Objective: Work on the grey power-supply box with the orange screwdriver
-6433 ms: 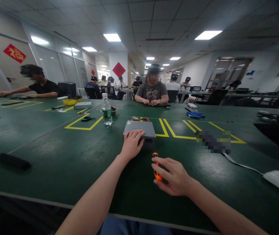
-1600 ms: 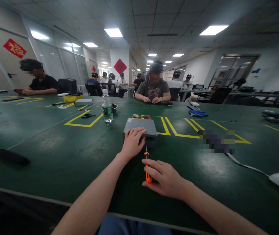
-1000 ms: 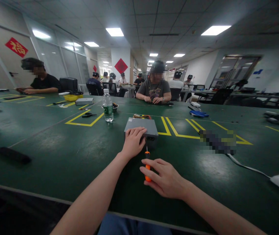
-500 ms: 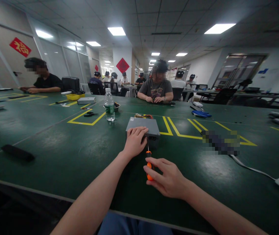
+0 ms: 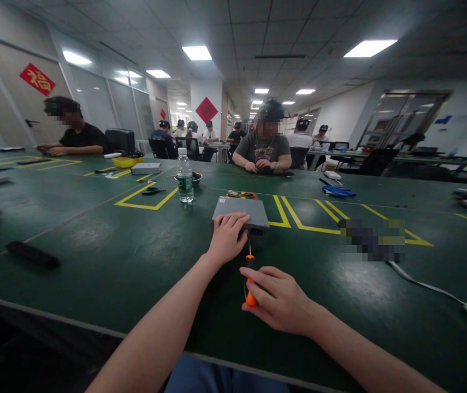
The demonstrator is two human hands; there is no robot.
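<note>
A grey metal computer power supply [image 5: 243, 207] sits on the green table in front of me, with a socket on its near side and coloured wires at its back. My left hand [image 5: 229, 234] grips its near left part, fingers over the top and thumb at the near side. In my right hand [image 5: 276, 297] is a screwdriver [image 5: 250, 297] with an orange and black handle, pinched between thumb and fingers. Its thin shaft points away from me to the near side of the power supply. The tip's exact contact is too small to make out.
A water bottle [image 5: 184, 177] stands behind and left, next to a bowl [image 5: 197, 179]. A black bar-shaped object [image 5: 32, 255] lies at left. Blue gloves [image 5: 338, 191] and a white cable [image 5: 421, 282] lie at right. A person [image 5: 262, 147] sits across the table [image 5: 143, 289].
The fingers of my right hand have shifted round the screwdriver handle, and the handle sits slightly nearer to me. My left hand stays on the power supply. The whole view has shifted slightly.
</note>
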